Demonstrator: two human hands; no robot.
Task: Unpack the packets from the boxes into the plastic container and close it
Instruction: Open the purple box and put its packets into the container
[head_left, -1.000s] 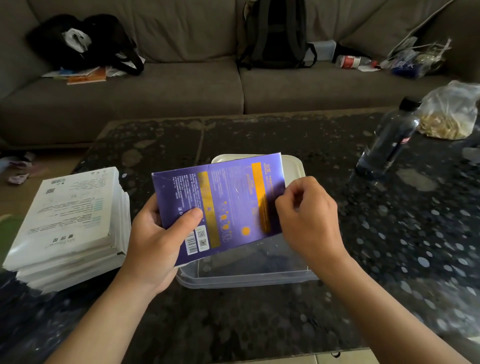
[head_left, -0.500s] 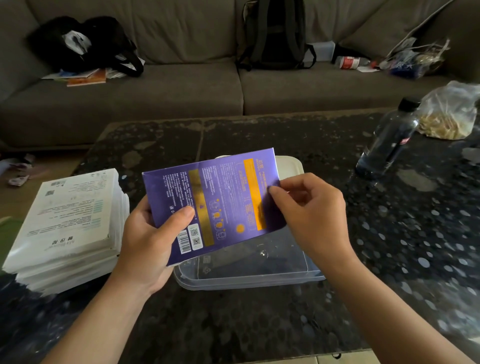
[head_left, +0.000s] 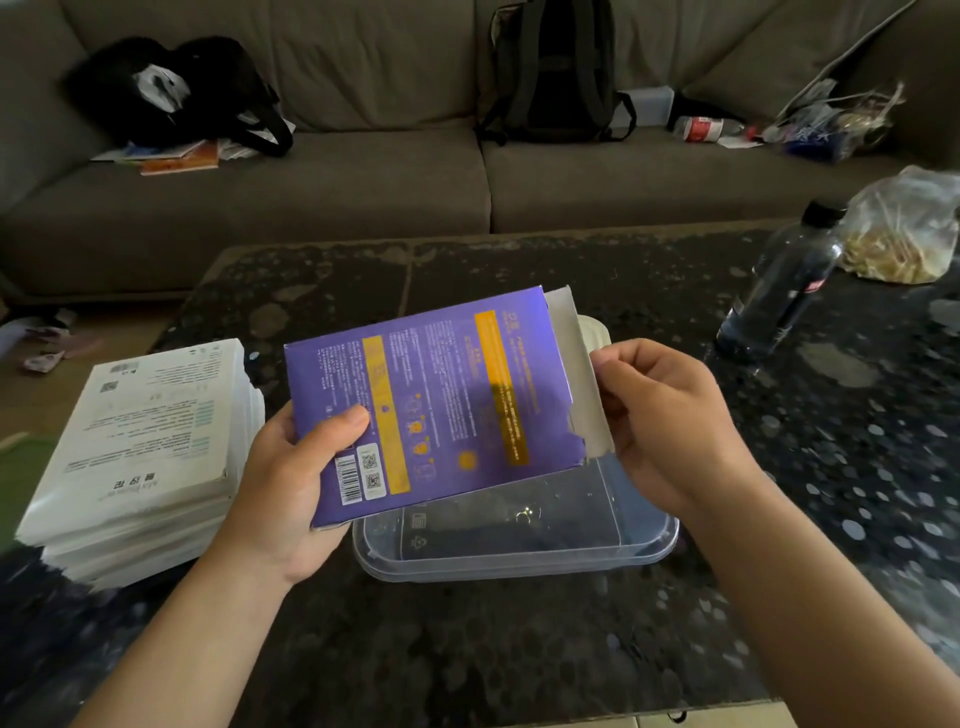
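Forearms of a person reach in from the near edge of the dark speckled desk (head_left: 519, 649). The left hand (head_left: 291, 483) has its grip clamped on the lower left corner of a purple box (head_left: 441, 400), with the thumb on the printed face beside the barcode and the fingers behind. The box is held tilted above the desk, its right end higher. At this right end the grey flap (head_left: 582, 374) stands open, and the right hand (head_left: 670, 415) has its grip closed on the edge of this flap, pinching it between thumb and fingers. If packets are inside the box, I cannot tell.

Under the box, the clear plastic container (head_left: 519, 545) rests on the desk, partly hidden by the box. Behind the flap a pale lid (head_left: 595, 332) shows, touching the far side of the container. To the left of the left hand, near it, a stack of white boxes (head_left: 140, 452) lies on the desk.

Farther on the right side, a dark bottle (head_left: 779, 291) with a black cap stands, and just beside it a plastic bag (head_left: 904, 234) with something yellowish inside. Beyond the desk is a grey sofa (head_left: 363, 192), with a black backpack (head_left: 556, 73) leaning upright against its back.
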